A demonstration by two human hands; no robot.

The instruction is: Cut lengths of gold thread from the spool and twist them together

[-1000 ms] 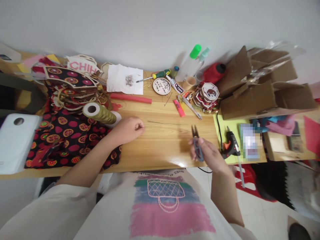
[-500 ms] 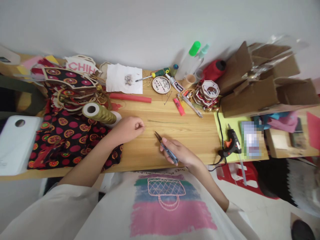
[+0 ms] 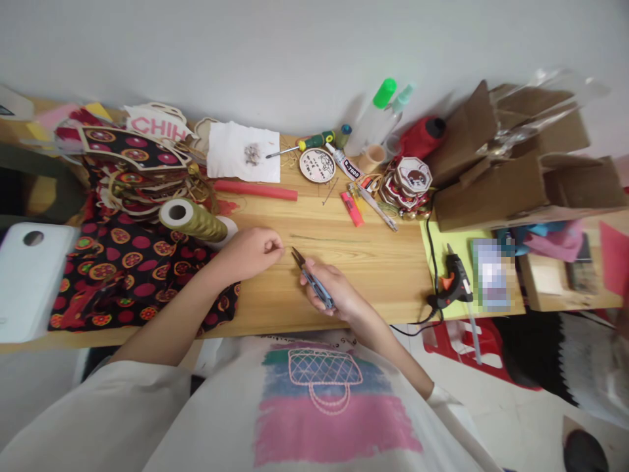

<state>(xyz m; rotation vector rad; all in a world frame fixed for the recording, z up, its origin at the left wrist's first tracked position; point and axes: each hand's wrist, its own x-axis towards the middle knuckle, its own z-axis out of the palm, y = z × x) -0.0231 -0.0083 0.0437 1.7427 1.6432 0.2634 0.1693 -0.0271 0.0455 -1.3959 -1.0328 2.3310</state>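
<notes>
My right hand [image 3: 330,288] is closed round the grey-blue handles of small pliers [image 3: 314,285], whose dark pointed tip aims up and left. That tip is a short way from the fingers of my left hand [image 3: 255,251], which are curled in a pinch. Whatever the pinch holds, if anything, is too small to make out. A thin greenish cord [image 3: 329,238] lies on the wooden table [image 3: 383,275] just beyond both hands. Behind my left wrist a spool of olive-gold thread [image 3: 196,221] lies tilted on dark patterned cloth [image 3: 122,282].
Along the back are a red stick [image 3: 255,191], a screwdriver [image 3: 304,144], a round wooden disc [image 3: 317,165] and a glue tube [image 3: 344,162]. A glue gun [image 3: 455,278] with its cable lies at the right, in front of a cardboard box [image 3: 491,196]. A white device [image 3: 37,288] sits far left.
My right hand has moved left with the pliers, bringing their tip closer to my left hand. The left hand has kept its pinch and hardly moved.
</notes>
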